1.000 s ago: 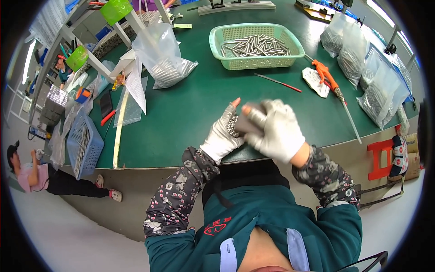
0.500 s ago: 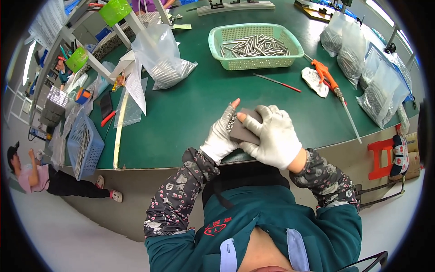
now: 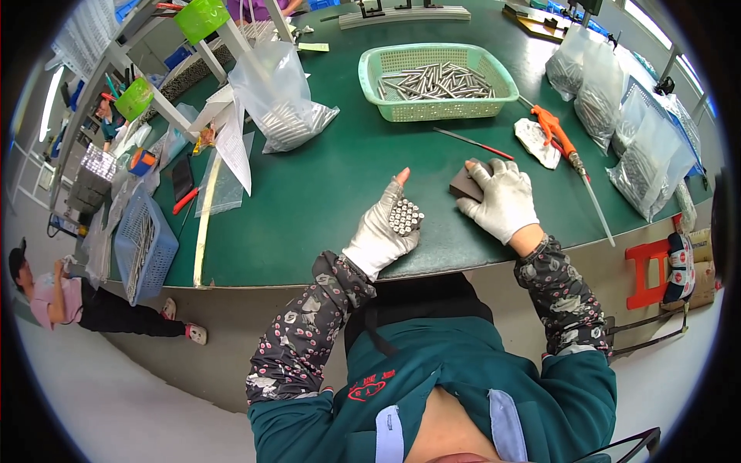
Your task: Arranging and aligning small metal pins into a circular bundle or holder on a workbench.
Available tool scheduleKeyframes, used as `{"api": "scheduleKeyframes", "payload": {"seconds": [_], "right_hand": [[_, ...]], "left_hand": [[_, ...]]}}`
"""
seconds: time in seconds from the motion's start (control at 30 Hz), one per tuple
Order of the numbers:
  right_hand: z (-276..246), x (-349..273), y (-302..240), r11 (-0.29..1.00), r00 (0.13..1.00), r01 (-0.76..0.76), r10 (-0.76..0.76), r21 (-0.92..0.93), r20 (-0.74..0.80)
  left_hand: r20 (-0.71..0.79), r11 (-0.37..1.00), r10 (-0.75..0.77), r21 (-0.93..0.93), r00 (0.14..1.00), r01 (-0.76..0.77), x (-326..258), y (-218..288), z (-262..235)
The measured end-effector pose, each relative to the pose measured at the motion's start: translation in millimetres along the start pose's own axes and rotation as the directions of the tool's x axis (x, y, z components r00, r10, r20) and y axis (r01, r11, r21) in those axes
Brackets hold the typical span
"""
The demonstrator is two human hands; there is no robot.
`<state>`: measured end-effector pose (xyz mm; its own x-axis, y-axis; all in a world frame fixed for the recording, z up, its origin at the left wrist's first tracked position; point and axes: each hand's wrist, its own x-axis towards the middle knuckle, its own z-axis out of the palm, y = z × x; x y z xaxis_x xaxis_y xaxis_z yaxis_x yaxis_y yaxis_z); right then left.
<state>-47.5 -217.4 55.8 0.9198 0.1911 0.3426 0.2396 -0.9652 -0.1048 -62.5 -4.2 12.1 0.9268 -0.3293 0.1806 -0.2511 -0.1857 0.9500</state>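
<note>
My left hand [image 3: 384, 231], in a white glove with bare fingertips, is wrapped round a bundle of metal pins [image 3: 405, 217] whose round ends face up. To its right, my gloved right hand [image 3: 502, 202] grips a brown-grey rectangular block [image 3: 466, 184] at the green tabletop. Part of the block is hidden under the fingers. Beyond both hands stands a pale green plastic basket [image 3: 440, 113] with many loose metal pins [image 3: 440, 81] in it. A thin file with a red handle [image 3: 494, 151] lies between the basket and my right hand.
An orange air gun [image 3: 557, 133] and a crumpled white cloth [image 3: 536, 143] lie at the right. Bags of metal parts [image 3: 289, 127] stand left and right [image 3: 648, 174]. A blue basket [image 3: 147, 255] sits at the left edge. Another person [image 3: 58, 293] is beyond it.
My right hand has moved right with the block, away from the pins. The ends of the bundle in my left hand now show; that hand has barely moved.
</note>
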Motion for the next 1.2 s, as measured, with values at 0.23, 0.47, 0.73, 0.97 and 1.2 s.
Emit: {"api": "scheduleKeyframes", "payload": {"seconds": [0.23,0.47,0.73,0.97,1.2], "right_hand": [[-11.7,5.1,-37.4,0.855,0.965,0.263,-0.237,0.446,-0.116],[21.2,13.8,-77.8,0.685,0.903,0.412,-0.393,0.6,-0.172],[24.6,14.9,-90.4,0.685,0.901,0.393,-0.421,0.614,-0.108],[21.5,14.9,-101.4,0.741,0.833,0.488,-0.553,0.46,0.008],[34.6,15.6,-99.6,0.642,0.754,0.657,-0.558,0.396,-0.347]], "left_hand": [[0.044,0.987,-0.025,-0.159,0.999,0.032,-1.4,-14.9,-1.6],[-0.133,0.823,0.156,-0.53,0.979,-0.203,3.7,-5.9,14.7],[-0.039,0.645,0.073,-0.76,0.997,-0.077,-4.4,-4.2,-1.0],[-0.01,0.365,-0.094,0.93,0.996,0.044,-23.2,-2.4,-24.0],[-0.033,0.501,0.105,0.865,0.994,-0.024,-37.5,3.5,-31.0]]}}
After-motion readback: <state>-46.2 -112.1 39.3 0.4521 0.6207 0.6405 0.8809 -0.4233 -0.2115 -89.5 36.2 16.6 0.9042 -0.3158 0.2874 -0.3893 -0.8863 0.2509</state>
